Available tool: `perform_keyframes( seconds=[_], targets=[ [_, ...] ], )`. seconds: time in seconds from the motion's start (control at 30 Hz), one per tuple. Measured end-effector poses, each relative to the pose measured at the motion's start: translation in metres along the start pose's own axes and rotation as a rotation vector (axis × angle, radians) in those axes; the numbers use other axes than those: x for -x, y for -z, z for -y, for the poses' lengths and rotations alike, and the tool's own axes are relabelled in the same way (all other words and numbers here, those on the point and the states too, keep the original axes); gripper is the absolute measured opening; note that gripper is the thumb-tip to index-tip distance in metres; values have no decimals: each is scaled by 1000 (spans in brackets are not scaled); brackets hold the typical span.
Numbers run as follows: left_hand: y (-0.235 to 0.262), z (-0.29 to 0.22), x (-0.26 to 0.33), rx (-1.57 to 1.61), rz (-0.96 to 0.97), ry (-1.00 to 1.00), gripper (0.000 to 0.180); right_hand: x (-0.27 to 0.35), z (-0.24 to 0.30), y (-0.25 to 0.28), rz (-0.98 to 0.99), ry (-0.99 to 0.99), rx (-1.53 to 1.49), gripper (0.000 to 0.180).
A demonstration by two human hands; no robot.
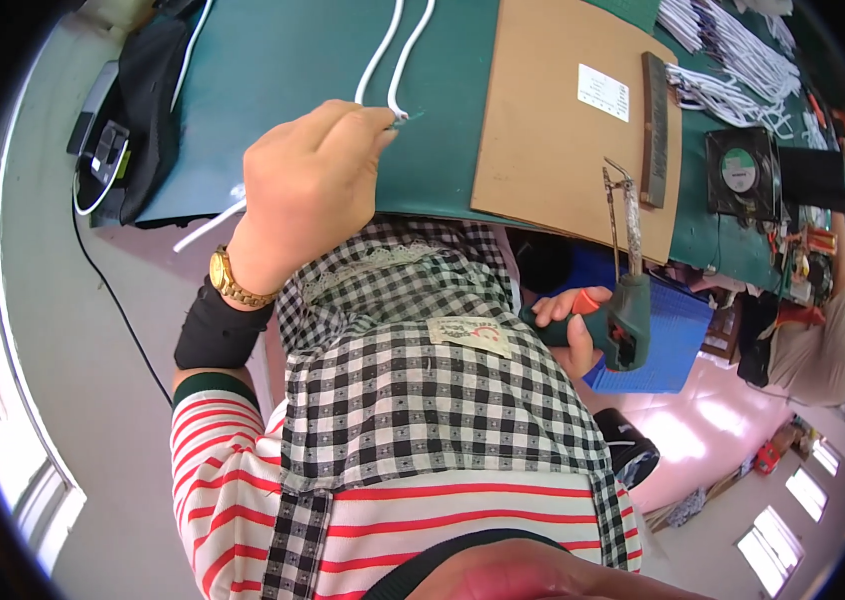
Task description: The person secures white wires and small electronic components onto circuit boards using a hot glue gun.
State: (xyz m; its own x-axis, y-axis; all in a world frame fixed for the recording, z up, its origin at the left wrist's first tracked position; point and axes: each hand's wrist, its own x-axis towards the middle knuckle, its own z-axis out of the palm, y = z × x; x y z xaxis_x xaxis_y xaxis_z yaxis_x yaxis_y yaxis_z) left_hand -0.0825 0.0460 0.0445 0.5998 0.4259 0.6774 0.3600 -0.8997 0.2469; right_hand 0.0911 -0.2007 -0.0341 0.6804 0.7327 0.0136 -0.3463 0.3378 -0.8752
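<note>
My left hand (311,178) is raised over the green table near its front edge, with thumb and fingers pinched on a white cable (379,62). Beside the fingertips, the cable's end shows thin bare wires. A further piece of white cable (211,224) sticks out below this hand toward the left. Low at my right side, my right hand (575,338) is wrapped round a dark green soldering gun (631,318) with an orange-red trigger. Its metal tip (618,168) points up, in front of the cardboard sheet (553,130).
A dark flat bar (654,130) and a white label (604,92) lie on the cardboard. Bundles of white cables (743,60) and a black fan (743,174) are at right. Below the table stands a blue crate (668,345). Another person (823,340) works at far right.
</note>
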Motion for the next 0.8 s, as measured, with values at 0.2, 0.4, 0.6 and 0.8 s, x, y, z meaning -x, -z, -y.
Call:
perform_keyframes(
  seconds=[0.2, 0.4, 0.6, 0.8],
  targets=[
    [-26, -9, -5, -56, 189, -228, 10, 6, -1, 1, 1, -39, -50, 40],
    [-63, -26, -12, -8, 134, -313, 14, 8, -2, 3, 12, -82, -96, 39],
    [-72, -31, -7, -10, 287, -330, 15, 8, -6, 7, -23, -57, -76, 38],
    [-69, -32, -18, -48, 501, -374, 20, 5, -6, 7, -48, -87, -73, 39]
  ],
)
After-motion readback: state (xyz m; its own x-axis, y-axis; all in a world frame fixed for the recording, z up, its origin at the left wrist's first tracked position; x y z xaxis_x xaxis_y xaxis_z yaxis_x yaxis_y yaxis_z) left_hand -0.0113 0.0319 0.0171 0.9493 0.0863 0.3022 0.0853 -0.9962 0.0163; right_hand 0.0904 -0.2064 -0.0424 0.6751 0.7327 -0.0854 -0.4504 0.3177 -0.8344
